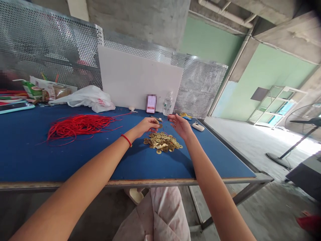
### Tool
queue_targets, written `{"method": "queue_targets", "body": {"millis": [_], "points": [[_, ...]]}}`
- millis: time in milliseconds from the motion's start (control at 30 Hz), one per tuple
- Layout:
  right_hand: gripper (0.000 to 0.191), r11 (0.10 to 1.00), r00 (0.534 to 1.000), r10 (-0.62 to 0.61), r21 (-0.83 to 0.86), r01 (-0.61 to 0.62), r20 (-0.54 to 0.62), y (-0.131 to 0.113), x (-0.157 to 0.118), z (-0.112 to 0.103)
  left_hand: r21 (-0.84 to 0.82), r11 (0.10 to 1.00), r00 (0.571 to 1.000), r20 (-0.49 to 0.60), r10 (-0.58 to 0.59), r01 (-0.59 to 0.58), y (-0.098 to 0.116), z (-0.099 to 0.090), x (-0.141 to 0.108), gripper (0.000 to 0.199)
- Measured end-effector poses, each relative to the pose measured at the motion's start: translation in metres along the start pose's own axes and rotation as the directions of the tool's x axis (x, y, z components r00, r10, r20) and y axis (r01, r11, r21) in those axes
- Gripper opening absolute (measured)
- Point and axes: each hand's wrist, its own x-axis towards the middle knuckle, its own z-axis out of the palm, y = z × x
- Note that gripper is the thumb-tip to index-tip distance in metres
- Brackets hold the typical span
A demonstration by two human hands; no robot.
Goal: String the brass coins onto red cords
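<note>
A pile of round brass coins (164, 142) with holes in their middles lies on the blue tabletop. Above its far left side, my left hand (146, 125) is closed, pinching a brass coin (159, 126) between thumb and fingers. My right hand (181, 126) hovers above the pile's far right side, fingers bent and apart, with nothing visible in them. Between the hands runs a bit of thin red cord, partly hidden. To the left, a loose bundle of red cords (77, 127) is spread across the table.
A phone (151, 103) and a clear plastic bottle (168, 103) stand against the white board (137, 75) behind. Further right are a small white device (198, 126) and a yellow-blue wrapper (185, 116). A white plastic bag (92, 97) lies at back left.
</note>
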Motion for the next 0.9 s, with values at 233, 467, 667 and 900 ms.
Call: {"method": "queue_targets", "body": {"millis": [233,467,667,900], "points": [[0.017,0.982,0.988,0.147,0.110,-0.151,0.048,-0.001,-0.001,-0.001,0.070,0.997,0.998,0.054,-0.034,0.030,0.003,0.005,-0.004,0.027],[0.016,0.976,0.979,0.206,0.082,-0.204,-0.008,0.008,-0.001,0.010,0.105,0.994,0.995,0.087,-0.044,0.035,0.005,0.011,-0.007,0.027],[0.018,0.976,0.975,0.166,-0.115,-0.184,-0.147,0.018,0.000,0.017,0.088,0.995,0.993,0.109,-0.045,0.035,0.007,0.016,-0.008,0.028],[0.030,0.981,0.986,0.133,-0.125,-0.145,-0.104,0.023,0.000,0.017,0.098,0.994,0.993,0.106,-0.054,0.043,0.008,0.018,-0.009,0.027]]}}
